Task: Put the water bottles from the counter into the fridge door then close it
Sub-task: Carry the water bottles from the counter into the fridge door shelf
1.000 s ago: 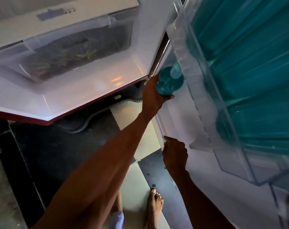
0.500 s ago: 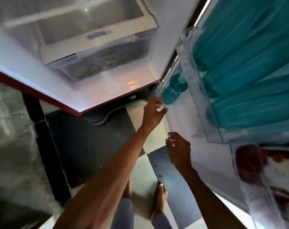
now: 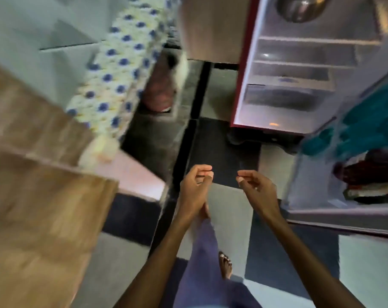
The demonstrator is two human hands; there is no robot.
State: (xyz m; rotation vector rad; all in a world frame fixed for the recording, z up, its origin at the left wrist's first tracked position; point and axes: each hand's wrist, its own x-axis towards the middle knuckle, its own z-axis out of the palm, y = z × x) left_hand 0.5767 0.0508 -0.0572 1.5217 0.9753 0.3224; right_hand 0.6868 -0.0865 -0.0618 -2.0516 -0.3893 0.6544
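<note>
The fridge (image 3: 299, 70) stands open at the upper right, its white shelves lit. Its door (image 3: 317, 174) hangs open at the right, and blurred teal water bottles (image 3: 353, 134) lie in the door shelf above dark red packets. My left hand (image 3: 194, 190) and my right hand (image 3: 255, 190) hover over the floor in the middle, well left of the door. Both are empty, with fingers loosely curled and apart. No bottle on the counter can be made out in this blurred view.
A wooden counter (image 3: 40, 196) fills the left side. A white cloth with blue dots (image 3: 119, 70) hangs at the upper left. The floor has dark and pale tiles (image 3: 230, 207). My bare foot (image 3: 225, 264) and blue trousers show below.
My left hand let go of the teal bottle in the door shelf and both hands drew back. My view swung left, away from the door, bringing the counter into sight.
</note>
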